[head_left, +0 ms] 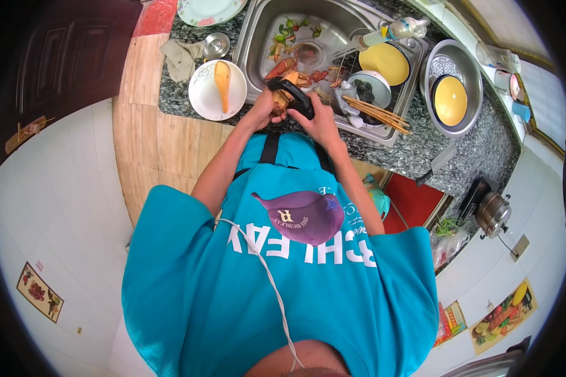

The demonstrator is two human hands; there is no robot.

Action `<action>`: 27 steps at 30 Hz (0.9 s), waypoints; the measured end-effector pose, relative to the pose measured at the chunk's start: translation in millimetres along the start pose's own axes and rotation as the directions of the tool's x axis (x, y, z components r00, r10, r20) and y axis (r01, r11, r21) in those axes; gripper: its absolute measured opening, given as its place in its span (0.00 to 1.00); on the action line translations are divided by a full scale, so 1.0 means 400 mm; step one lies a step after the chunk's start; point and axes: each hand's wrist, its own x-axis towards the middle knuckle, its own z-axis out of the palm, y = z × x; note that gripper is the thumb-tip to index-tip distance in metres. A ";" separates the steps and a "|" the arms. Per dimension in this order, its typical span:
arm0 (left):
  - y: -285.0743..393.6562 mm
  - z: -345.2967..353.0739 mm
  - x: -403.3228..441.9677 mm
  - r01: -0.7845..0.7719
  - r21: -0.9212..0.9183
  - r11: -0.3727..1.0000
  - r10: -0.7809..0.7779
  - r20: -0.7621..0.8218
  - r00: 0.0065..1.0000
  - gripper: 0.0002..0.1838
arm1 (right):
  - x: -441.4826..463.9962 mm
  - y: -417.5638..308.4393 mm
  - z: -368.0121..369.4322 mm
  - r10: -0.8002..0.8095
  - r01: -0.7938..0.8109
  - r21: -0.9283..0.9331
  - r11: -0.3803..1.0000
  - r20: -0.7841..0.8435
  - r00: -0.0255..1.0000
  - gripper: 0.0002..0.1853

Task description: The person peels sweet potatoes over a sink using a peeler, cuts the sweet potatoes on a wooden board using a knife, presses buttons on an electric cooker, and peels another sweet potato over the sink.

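Over the near edge of the steel sink (248, 56), my left hand (264, 112) is closed around a brownish-orange vegetable piece (282, 100). My right hand (319, 119) grips a black-handled peeler (295, 97) against that piece; its blade is hard to make out. Reddish-orange peelings (284, 66) and green scraps (288, 28) lie in the basin behind my hands. To the left of my hands, a white bowl (199, 94) holds a peeled, orange-yellow tapered vegetable (222, 81).
Right of the basin, a rack area holds a yellow bowl (385, 63), chopsticks (377, 113) and a plastic bottle (399, 29). Farther right are a steel basin (475, 88), a knife (443, 158) and a pot (493, 212). A cloth (180, 60) and metal cup (216, 45) sit left.
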 end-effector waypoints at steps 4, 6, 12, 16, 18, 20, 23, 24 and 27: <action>0.000 -0.006 0.002 0.037 0.084 0.996 -0.036 -0.017 0.999 0.32 | 0.005 0.019 0.000 -0.030 0.032 -0.061 0.998 0.033 0.999 0.27; 0.000 -0.014 0.002 0.033 0.088 0.996 -0.036 0.027 0.999 0.31 | 0.007 0.030 0.000 -0.062 0.063 -0.073 0.995 0.020 0.998 0.27; -0.013 -0.044 -0.001 0.035 0.071 0.997 -0.038 0.042 0.998 0.27 | 0.020 0.038 0.015 -0.100 0.100 -0.074 0.992 0.007 0.995 0.27; -0.021 -0.053 -0.011 0.065 0.014 0.998 -0.065 0.015 0.998 0.25 | 0.023 0.029 0.019 -0.143 0.144 -0.112 0.983 0.020 0.990 0.27; -0.028 -0.058 -0.020 0.049 -0.015 0.999 -0.049 0.007 0.999 0.25 | 0.025 0.036 0.029 -0.171 0.172 -0.128 0.977 0.020 0.985 0.26; -0.040 -0.066 -0.036 0.038 -0.046 0.998 -0.038 -0.001 0.999 0.25 | 0.024 0.066 0.039 -0.104 0.095 -0.170 0.981 -0.045 0.994 0.25; -0.041 -0.062 -0.094 0.018 -0.107 0.994 -0.017 0.009 1.000 0.32 | 0.033 0.144 -0.019 0.151 -0.193 -0.149 0.970 -0.254 0.955 0.24; -0.042 -0.067 -0.092 -0.051 -0.093 0.994 0.044 -0.075 0.996 0.32 | 0.031 0.130 -0.018 0.094 -0.138 -0.153 0.978 -0.264 0.960 0.24; -0.051 -0.075 -0.088 -0.171 -0.040 0.985 0.154 -0.261 0.953 0.31 | 0.018 0.089 0.018 0.137 -0.184 -0.153 0.971 -0.274 0.952 0.25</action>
